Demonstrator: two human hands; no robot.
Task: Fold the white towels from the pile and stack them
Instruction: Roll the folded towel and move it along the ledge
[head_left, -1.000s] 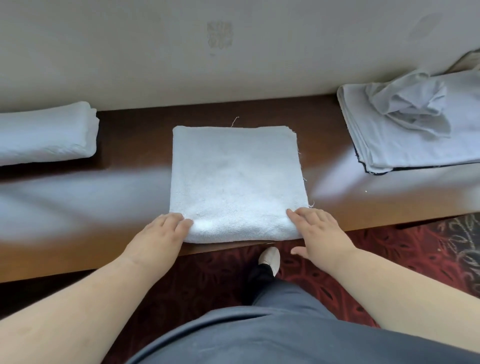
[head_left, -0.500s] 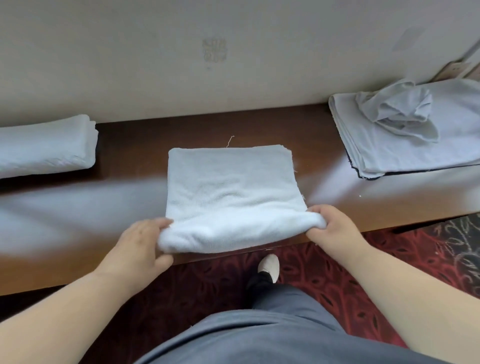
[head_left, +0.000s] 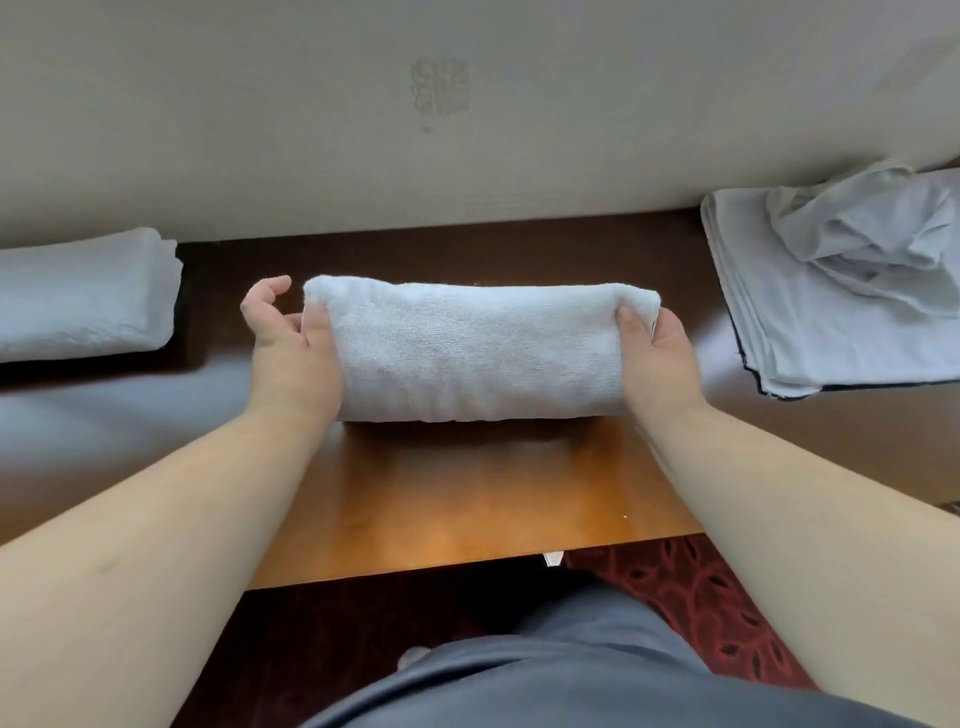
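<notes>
Head view: both hands, the left hand (head_left: 291, 358) and right hand (head_left: 657, 358), clamp the folded towel (head_left: 475, 353) by its ends mid-surface (head_left: 467, 509); uneven pinches could let its layers slip open before stacking.

Soft, even daylight fills the view, neither harsh nor dim. The polished wooden surface (head_left: 467, 509) carries a warm orange sheen toward 6 o'clock and a pale, milky glare streak toward 9 o'clock. A soft shadow lies just under the folded towel (head_left: 475, 353), on its near side. The floor at 6 o'clock is dark, its detail lost. Wide-angle distortion bows the wall (head_left: 311, 130) line and swells both forearms at the lower corners. Focus is slightly soft throughout, and fabric texture smears at 3 o'clock.
</notes>
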